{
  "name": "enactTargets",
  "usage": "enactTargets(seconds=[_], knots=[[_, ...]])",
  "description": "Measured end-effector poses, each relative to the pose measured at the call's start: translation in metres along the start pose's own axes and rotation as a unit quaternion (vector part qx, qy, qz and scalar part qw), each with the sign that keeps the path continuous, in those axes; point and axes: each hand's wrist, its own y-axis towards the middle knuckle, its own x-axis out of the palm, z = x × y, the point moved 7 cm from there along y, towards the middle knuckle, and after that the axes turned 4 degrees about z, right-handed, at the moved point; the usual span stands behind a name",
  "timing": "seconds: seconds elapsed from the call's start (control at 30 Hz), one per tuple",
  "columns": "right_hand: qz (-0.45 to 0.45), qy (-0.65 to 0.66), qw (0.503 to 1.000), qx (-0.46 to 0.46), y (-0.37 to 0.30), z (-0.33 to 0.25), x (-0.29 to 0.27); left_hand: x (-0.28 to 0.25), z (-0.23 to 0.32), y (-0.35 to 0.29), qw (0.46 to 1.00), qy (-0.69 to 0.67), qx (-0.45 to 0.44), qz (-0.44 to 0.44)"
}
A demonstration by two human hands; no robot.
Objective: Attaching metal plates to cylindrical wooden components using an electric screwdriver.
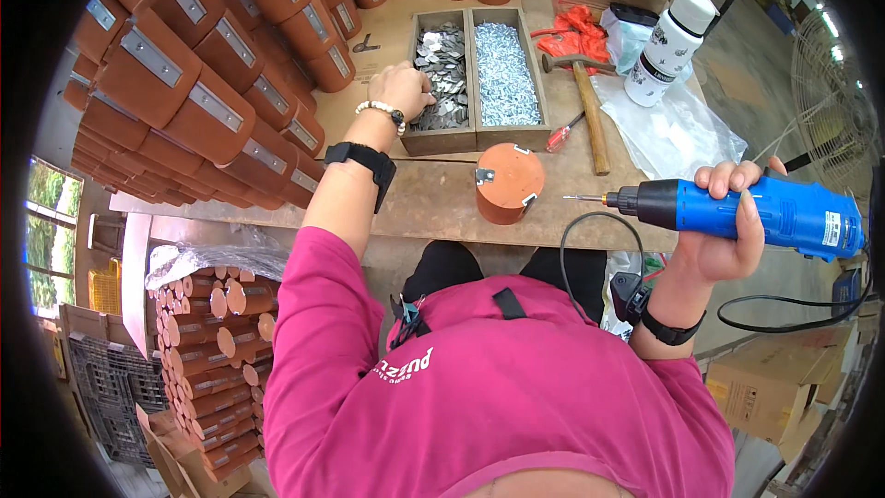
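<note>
My left hand (402, 92) reaches over the near left edge of a wooden bin (412, 143) full of small flat metal plates (444, 74). Its fingers are curled together at the plates, and what they pinch, if anything, is too small to make out. My right hand (733, 231) grips a blue electric screwdriver (774, 214), whose bit points left. On the table before me, apart from both hands, stands a terracotta-coloured cylinder (510, 183) with several small metal brackets around its top rim. Beside the plates, a second bin compartment holds many small silvery screws (507, 69).
Stacked terracotta-coloured cylinders with metal strips (194, 92) rise at the left. Right of the bins lie a hammer (591, 120), a red-handled screwdriver (564, 134), a red plastic bag (579, 35) and clear plastic (673, 129). A white bottle (668, 48) stands there. The screwdriver's black cord (784, 325) loops at the right.
</note>
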Motion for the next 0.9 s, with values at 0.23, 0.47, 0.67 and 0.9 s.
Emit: enactTargets(seconds=[0.23, 0.47, 0.67, 0.9], knots=[[-0.001, 0.004, 1.000, 0.006, -0.002, -0.002, 0.002, -0.020, 0.012, -0.016, 0.981, -0.169, -0.016, 0.094], [-0.002, 0.016, 1.000, 0.011, -0.003, 0.000, -0.002, -0.056, 0.114, -0.099, 0.931, -0.253, 0.204, 0.166], [-0.006, 0.021, 1.000, 0.015, -0.007, -0.003, 0.005, -0.037, 0.132, -0.135, 0.905, -0.207, 0.231, 0.290], [0.000, 0.023, 1.000, 0.017, -0.010, -0.005, 0.003, -0.026, 0.124, -0.146, 0.905, -0.258, 0.171, 0.292]])
